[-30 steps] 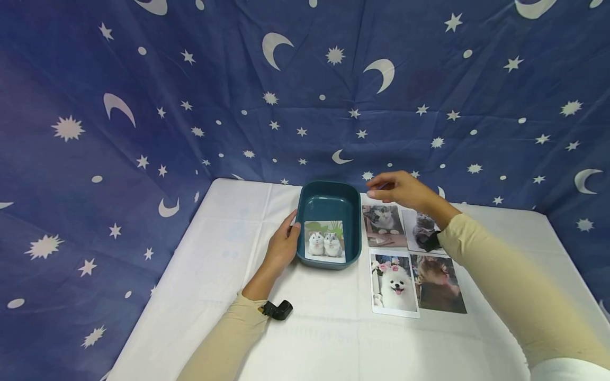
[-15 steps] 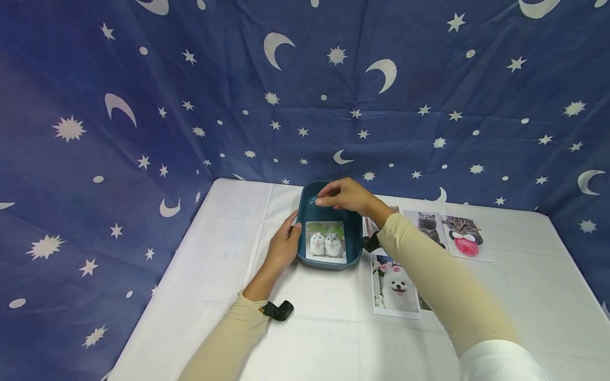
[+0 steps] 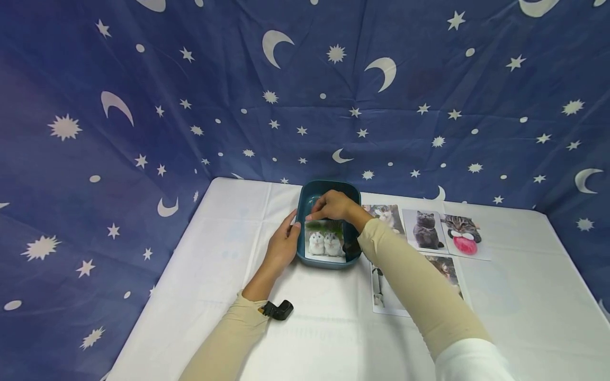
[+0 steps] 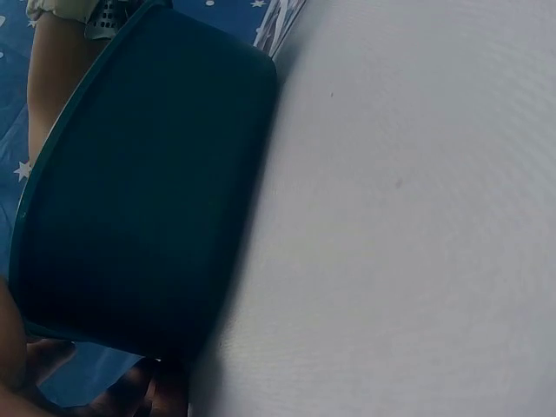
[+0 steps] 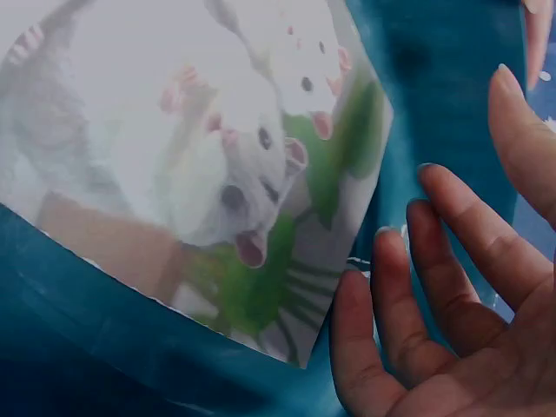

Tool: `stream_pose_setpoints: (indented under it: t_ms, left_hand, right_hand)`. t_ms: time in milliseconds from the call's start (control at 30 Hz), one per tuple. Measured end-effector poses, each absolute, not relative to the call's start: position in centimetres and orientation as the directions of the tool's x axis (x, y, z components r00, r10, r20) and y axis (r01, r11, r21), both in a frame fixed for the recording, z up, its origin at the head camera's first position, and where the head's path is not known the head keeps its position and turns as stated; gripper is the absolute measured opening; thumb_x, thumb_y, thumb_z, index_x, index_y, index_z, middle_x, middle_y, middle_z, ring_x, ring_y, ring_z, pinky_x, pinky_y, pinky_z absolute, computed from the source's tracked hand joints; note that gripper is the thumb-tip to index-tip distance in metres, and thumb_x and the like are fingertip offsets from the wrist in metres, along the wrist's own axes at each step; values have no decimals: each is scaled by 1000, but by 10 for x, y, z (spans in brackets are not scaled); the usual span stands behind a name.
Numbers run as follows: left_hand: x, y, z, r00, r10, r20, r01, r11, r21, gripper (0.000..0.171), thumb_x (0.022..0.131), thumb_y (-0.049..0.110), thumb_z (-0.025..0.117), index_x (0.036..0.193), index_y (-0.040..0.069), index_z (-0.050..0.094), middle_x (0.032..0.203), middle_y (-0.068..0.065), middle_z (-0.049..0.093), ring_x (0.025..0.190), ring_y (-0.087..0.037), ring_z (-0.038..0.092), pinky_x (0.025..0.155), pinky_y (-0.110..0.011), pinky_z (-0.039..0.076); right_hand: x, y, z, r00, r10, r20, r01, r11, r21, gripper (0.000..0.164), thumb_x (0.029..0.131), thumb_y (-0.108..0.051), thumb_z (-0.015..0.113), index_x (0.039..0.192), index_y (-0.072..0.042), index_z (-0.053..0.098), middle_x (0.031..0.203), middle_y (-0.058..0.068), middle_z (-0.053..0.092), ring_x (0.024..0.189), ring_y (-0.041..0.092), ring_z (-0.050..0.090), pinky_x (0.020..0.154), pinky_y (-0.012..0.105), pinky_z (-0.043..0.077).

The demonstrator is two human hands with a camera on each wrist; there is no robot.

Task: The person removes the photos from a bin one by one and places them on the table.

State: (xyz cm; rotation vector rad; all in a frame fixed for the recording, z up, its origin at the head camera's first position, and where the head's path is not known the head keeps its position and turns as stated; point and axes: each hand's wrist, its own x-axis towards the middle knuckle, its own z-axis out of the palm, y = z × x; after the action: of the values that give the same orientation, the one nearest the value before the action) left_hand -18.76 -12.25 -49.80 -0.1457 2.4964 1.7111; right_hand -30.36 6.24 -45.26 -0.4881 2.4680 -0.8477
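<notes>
A dark teal plastic tub [image 3: 324, 264] stands on the white-covered table in the head view. My left hand [image 3: 283, 246] grips its left side, thumb at the rim and fingers along the outer wall. Inside the tub, at the near end, lies a photo card [image 3: 324, 247] of two white hamsters. My right hand [image 3: 332, 205] reaches into the tub, over the card's far edge. In the right wrist view, the fingers [image 5: 395, 304] are loosely bent beside the card's edge and hold nothing, with the thumb apart from them.
Right of the tub lie several photo cards: a grey cat [image 3: 426, 230], a tabby with a pink ball [image 3: 462, 235], a card [image 3: 387, 216] by the tub, and two nearer ones partly hidden by the right forearm [image 3: 419, 280]. A star-patterned blue cloth [image 3: 305, 79] hangs behind.
My right hand has moved left from above the cards into the tub and lowered toward the hamster card. My left hand keeps its grip; tub and hamster card stay in place.
</notes>
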Motion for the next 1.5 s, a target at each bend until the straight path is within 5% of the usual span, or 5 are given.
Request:
stream_pose_setpoints:
  t_ms: [300, 533, 933, 1267, 1500]
  left_hand:
    - [-188, -121, -498, -989, -4, -146, -138, 348, 927, 51, 109, 43, 43, 159, 36, 36, 131, -7, 63, 120, -29, 61, 103, -51, 47]
    - [-188, -123, -500, -991, -17, -134, -131, 360, 924, 50, 109, 42, 43, 159, 35, 37, 134, -8, 63, 122, -29, 60, 103, -51, 46]
    - [-188, -121, -500, -990, -22, -140, -139, 356, 924, 51, 109, 42, 44, 159, 34, 37, 138, -9, 61, 127, -31, 57, 107, -54, 43]
    - [-189, -123, -501, -990, -26, -138, -138, 355, 925, 50, 109, 40, 44, 159, 33, 37, 131, -9, 65, 119, -29, 61, 102, -51, 46]
    - [-189, -121, -499, -989, -21, -145, -143, 338, 930, 51, 110, 40, 44, 159, 32, 37, 133, -10, 64, 120, -31, 61, 104, -52, 45]
  right_hand:
    - [-300, 58, -456, -815, -457, -356, -211, 806, -552, 29, 85, -43, 83, 95, -17, 84, 102, -1, 79, 105, 23, 69, 91, 40, 56]
    - [-297, 56, -443, -796, -499, -344, -221, 768, -601, 11, 86, -28, 84, 88, -18, 81, 91, -3, 77, 94, 19, 68, 88, 38, 55]
    - [-288, 72, -420, -700, -585, -409, -168, 692, -702, 26, 90, -11, 77, 116, -9, 74, 108, 5, 75, 103, 20, 70, 98, 40, 54]
    - [-275, 87, -409, -690, -607, -394, -271, 721, -637, 47, 92, -10, 76, 136, -23, 66, 131, 10, 64, 109, 23, 65, 69, 34, 59]
    - [-268, 107, -417, -759, -591, -274, -292, 685, -668, 51, 93, -8, 75, 138, -29, 65, 142, 12, 59, 117, 27, 65, 70, 33, 59]
